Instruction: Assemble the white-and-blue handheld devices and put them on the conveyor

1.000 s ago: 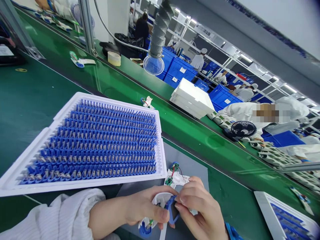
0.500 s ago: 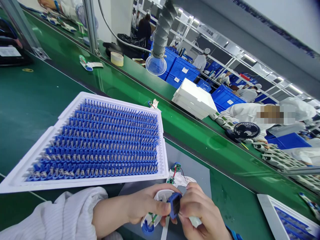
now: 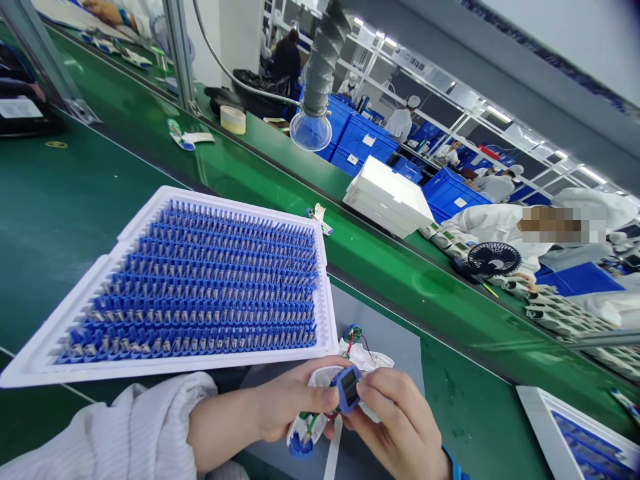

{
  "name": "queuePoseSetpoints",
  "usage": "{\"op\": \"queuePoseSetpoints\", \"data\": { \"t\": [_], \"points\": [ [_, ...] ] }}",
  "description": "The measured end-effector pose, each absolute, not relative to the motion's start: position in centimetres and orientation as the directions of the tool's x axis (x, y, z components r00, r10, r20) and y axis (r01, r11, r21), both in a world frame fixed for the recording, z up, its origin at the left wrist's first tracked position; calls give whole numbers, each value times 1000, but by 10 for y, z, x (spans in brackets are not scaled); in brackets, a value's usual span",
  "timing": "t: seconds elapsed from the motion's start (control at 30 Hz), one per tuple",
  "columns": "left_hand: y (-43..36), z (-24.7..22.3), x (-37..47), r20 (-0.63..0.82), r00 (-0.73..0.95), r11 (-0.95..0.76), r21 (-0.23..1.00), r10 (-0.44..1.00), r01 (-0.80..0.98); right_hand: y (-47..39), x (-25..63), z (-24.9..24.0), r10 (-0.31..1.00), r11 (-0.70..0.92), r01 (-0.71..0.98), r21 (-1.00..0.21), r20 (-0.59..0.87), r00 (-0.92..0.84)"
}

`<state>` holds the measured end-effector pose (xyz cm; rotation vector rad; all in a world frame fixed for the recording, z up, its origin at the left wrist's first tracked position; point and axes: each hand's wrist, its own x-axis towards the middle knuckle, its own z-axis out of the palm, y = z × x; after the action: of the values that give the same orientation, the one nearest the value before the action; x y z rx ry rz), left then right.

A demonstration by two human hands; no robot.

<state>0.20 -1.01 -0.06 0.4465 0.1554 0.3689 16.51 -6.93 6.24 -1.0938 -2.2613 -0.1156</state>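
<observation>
My left hand [image 3: 295, 399] is wrapped round a white plastic housing [image 3: 320, 378] with green circuitry and wires inside and a blue cap [image 3: 301, 445] at its lower end. Its thumb presses on a small dark screen in a blue frame [image 3: 347, 389], which is tilted over the housing. My right hand [image 3: 400, 417] has its fingertips closed on the right edge of that blue-framed screen. Just beyond the hands, another white housing piece [image 3: 375, 360] lies on a grey mat [image 3: 407, 357], with a green circuit board [image 3: 353, 333] and red wires at its side.
A white tray [image 3: 167, 370] packed with rows of blue parts stands at the left. Behind it runs a green conveyor [image 3: 280, 190] carrying loose assemblies. A clear extraction hood [image 3: 311, 130] hangs above. A second tray [image 3: 533, 413] is at the lower right. A co-worker [image 3: 493, 223] sits across the belt.
The blue-framed screen has turned to face me more, and my right hand's fingers have shifted up along its edge. Assemblies on the conveyor have moved to the right.
</observation>
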Motion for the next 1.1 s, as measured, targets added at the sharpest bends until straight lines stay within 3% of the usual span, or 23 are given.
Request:
{"op": "queuePoseSetpoints", "data": {
  "t": [0.4,0.57,0.67,0.9,1.1],
  "points": [
    [-11,2,3,-112,920,852,433,375,-294,-72,166,59,710,642,740,-199,518,-476],
    [-10,2,5,-162,910,835,481,382,-265,-72,172,62,693,654,731,-195,541,-476],
    [-12,-2,6,-118,917,788,560,381,-255,-72,173,64,695,667,711,-220,529,-488],
    [-14,-8,6,-84,899,596,775,429,-212,-71,168,68,709,687,704,-180,378,-596],
    [-15,-7,2,30,806,218,956,591,-196,-71,166,69,715,677,728,-109,331,-616]
  ]
}}
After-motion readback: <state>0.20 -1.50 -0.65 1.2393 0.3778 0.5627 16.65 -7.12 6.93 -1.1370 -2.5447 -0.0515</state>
